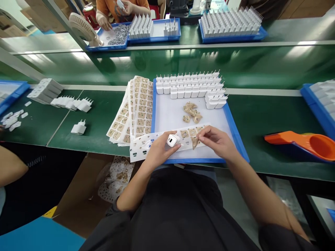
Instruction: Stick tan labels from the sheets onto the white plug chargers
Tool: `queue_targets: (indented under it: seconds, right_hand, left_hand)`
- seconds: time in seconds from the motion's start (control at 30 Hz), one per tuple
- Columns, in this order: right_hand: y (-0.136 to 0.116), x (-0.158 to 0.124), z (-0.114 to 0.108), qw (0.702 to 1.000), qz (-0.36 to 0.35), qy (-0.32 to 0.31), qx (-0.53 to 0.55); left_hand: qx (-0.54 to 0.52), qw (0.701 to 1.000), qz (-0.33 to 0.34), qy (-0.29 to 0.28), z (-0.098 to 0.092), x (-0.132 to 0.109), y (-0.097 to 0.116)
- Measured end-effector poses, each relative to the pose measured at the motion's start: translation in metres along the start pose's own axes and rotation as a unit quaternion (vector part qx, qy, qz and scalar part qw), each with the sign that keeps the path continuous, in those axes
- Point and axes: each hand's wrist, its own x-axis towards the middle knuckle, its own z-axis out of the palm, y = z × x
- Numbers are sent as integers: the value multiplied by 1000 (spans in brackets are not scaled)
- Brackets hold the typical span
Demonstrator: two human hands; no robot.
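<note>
My left hand (pixel 160 150) is closed around a white charger plug (pixel 172 140), its port end facing up toward me. My right hand (pixel 216 141) pinches a small tan sticker (pixel 194 142) over a sticker strip (pixel 185 134), which lies across the front of a blue-rimmed tray (pixel 235 132). The strip's left part shows bare cut-outs. Behind my hands, a heap of crumpled tan stickers (pixel 192 111) rests on the tray's white floor. Rows of white charger plugs (pixel 191 87) stand along the tray's back, pins up. Stacked sticker sheets (pixel 133 111) lie left of the tray.
Loose charger plugs (pixel 78 128) sit on the green bench to the left, near another person's arm (pixel 12 167). An orange-and-blue holder (pixel 300 143) and another blue tray (pixel 318 108) are on the right. Across the bench, a person in orange (pixel 117 10) works behind a fan (pixel 83 29).
</note>
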Motion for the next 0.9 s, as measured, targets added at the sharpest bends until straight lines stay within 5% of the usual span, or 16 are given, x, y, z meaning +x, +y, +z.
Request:
queue_targets:
  seconds: [0.3,0.57,0.7,0.9]
  right_hand:
    - [-14,-11,75,995,-21,88,47]
    - [-15,-10,78,987,15,124,106]
    - [-16,-10,77,986,12,131,101]
    - [-20,-7,79,986,4,144,87]
  left_hand:
    - [46,991,79,99,8,-8,3]
    - [-73,995,68,-10,7,-17,4]
    - [-84,993,53,61,7,-18,1]
    - [-56,984,125,111,9,-18,-2]
